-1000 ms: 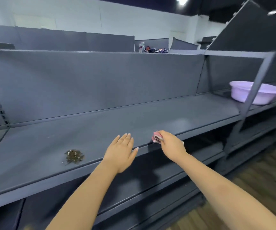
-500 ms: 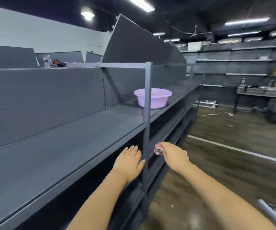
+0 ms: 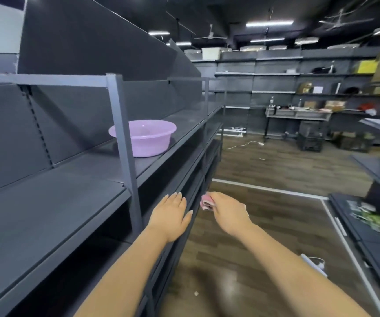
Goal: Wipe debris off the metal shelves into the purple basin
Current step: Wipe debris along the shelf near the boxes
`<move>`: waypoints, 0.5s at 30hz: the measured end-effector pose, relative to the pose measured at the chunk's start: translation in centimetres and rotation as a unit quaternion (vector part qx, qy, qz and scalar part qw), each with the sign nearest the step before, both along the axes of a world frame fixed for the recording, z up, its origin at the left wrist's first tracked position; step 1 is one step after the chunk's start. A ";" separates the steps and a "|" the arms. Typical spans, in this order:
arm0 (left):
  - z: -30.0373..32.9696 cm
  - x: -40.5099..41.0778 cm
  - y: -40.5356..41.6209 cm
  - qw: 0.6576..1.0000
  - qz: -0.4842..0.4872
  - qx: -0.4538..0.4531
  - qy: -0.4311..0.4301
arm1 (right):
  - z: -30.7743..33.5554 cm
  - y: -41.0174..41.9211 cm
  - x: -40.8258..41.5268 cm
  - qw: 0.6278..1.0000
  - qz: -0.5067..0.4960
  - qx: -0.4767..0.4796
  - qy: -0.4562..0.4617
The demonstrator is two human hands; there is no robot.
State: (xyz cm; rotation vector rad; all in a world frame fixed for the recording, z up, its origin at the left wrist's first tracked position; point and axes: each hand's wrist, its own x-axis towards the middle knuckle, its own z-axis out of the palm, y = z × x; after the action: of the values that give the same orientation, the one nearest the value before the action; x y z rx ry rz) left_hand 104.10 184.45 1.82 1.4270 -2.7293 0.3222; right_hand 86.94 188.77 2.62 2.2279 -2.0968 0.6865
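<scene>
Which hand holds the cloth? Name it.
The right hand: its fingers pinch the folded pink cloth. The left hand is flat and holds nothing.

A single wide-angle view looks out from the person's head, facing forward and slightly down along an aisle. The metal shelves run close along the 9 o'clock side, receding toward 12 o'clock, where the purple basin sits farther off. Both forearms reach in from 6 o'clock, very near the lens. The wooden floor stretches toward 1 o'clock. Straight lines bow near the edges.
</scene>
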 end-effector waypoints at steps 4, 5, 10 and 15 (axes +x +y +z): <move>0.0 -1.4 -6.4 1.000 0.010 -0.020 0.016 | 0.0 -6.2 -0.9 1.000 0.021 -0.006 0.012; 0.2 -1.6 -8.0 0.999 0.014 -0.023 0.028 | 0.3 -8.1 -1.1 0.999 0.031 -0.013 0.014; 2.4 -2.1 -17.0 0.991 0.078 -0.040 0.097 | 2.7 -18.5 -1.9 0.997 0.063 -0.041 0.006; 4.4 -2.7 -24.1 0.930 0.184 -0.017 0.318 | 5.4 -26.2 -2.1 0.993 0.090 -0.067 0.023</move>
State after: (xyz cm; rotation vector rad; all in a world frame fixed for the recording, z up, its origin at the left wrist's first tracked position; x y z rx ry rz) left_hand 101.41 160.35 6.20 1.6622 -1.9365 -0.0815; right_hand 84.84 162.60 8.05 2.3521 -1.7877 0.7531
